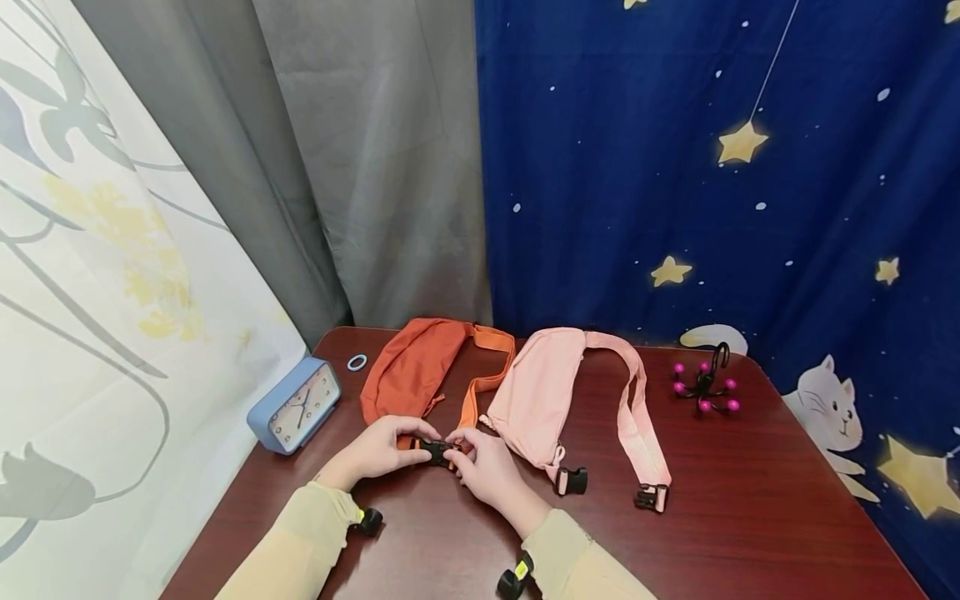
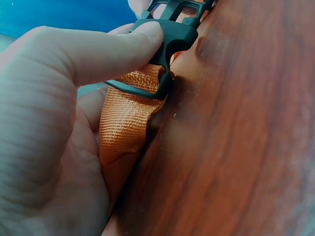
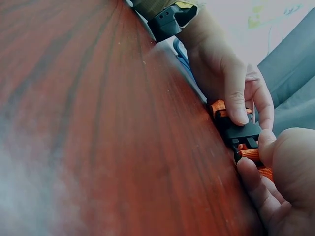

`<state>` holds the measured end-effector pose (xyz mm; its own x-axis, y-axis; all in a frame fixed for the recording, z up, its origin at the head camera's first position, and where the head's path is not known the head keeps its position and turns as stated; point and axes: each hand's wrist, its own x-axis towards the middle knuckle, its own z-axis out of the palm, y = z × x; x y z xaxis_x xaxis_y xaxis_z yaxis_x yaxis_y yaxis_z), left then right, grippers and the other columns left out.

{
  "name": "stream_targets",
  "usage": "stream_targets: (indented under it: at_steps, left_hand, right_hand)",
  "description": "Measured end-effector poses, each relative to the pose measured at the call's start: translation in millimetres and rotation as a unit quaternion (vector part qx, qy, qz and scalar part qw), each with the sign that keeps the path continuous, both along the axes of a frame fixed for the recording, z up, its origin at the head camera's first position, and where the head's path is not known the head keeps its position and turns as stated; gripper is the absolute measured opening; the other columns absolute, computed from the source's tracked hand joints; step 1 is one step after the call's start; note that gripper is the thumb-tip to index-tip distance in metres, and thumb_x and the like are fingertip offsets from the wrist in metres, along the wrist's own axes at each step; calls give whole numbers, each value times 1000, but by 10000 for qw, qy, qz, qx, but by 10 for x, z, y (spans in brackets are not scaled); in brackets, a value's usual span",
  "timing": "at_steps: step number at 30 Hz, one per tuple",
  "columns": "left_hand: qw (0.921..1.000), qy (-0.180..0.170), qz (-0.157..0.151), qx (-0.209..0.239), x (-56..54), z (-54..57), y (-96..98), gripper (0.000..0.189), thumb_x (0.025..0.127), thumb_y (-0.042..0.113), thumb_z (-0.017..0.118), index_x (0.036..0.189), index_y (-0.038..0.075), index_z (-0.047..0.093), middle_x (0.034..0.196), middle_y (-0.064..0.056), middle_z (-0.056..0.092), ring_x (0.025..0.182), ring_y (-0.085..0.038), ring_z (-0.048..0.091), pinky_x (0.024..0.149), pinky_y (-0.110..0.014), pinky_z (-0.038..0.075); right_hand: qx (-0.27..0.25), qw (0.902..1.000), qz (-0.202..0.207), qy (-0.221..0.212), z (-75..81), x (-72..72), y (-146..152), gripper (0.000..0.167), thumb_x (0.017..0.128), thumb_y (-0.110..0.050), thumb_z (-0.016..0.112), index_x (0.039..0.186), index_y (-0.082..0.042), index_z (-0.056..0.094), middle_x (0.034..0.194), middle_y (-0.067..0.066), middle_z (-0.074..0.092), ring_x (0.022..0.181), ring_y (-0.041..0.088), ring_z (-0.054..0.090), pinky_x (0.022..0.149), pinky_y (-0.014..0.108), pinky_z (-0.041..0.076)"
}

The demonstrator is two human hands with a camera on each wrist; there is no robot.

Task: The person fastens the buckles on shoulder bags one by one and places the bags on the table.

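Joining appears partly complete: before the orange bag, the left hand and right hand pinch opposite, meeting halves of its black buckle. The pink bag lies on the worktop, unbuckled. The left wrist view exposes prongs, indistinct from the head; latching cannot be confirmed.

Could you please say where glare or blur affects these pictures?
Head: pale glare on the reddish-brown wood-grain table near the bottom; left wrist: orange woven strap crisp, blue background blurred; right wrist: milky haze over the table, lower left.
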<state>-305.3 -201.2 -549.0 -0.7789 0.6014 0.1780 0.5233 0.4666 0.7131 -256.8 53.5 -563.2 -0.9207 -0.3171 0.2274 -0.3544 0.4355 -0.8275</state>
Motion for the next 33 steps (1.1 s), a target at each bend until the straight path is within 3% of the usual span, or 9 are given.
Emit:
stream_targets:
  at_steps: [8, 13, 18, 25, 33]
  left_hand:
    - [10000, -15, -43, 6, 4, -25, -8, 25, 98, 30, 86, 122, 32, 80, 113, 12, 82, 106, -6, 73, 98, -25, 55]
    - [10000, -15, -24, 9, 5, -13, -8, 25, 98, 29, 86, 122, 32, 79, 114, 12, 82, 108, -6, 73, 98, -25, 56]
    - [9999, -104, 10, 99, -3, -17, 1, 25, 97, 28, 87, 121, 32, 80, 113, 11, 82, 107, -6, 73, 97, -24, 55]
    - [9997, -217, 63, 90, -8, -16, 14, 25, 97, 28, 87, 120, 32, 80, 112, 12, 82, 105, -6, 73, 96, -24, 56]
    - [9997, -222, 125, 69, -2, 2, 20, 24, 96, 25, 87, 119, 32, 82, 112, 13, 83, 102, -4, 71, 92, -24, 56]
  right_hand:
    - [-25, 10000, 4, -34, -23, -1, 11, 12, 107, -22, 74, 118, -19, 78, 80, 4, 79, 56, -1, 67, 57, 22, 59]
    - [-121, 9999, 58, -17, -24, -9, 11, 21, 105, -16, 76, 126, -15, 80, 86, 3, 80, 61, 2, 71, 60, 21, 60]
    - [-331, 9993, 169, -89, -20, -12, 18, 31, 105, -5, 72, 136, -7, 72, 95, 8, 78, 67, 4, 73, 64, 22, 61]
    - [-540, 9984, -7, -173, -18, -17, 11, 15, 101, -4, 76, 115, -8, 73, 91, 8, 80, 70, 8, 75, 66, 23, 62]
    - [-438, 9984, -266, -252, -3, -28, -27, 14, 99, -7, 80, 112, -12, 77, 88, 4, 82, 70, 7, 75, 66, 21, 61]
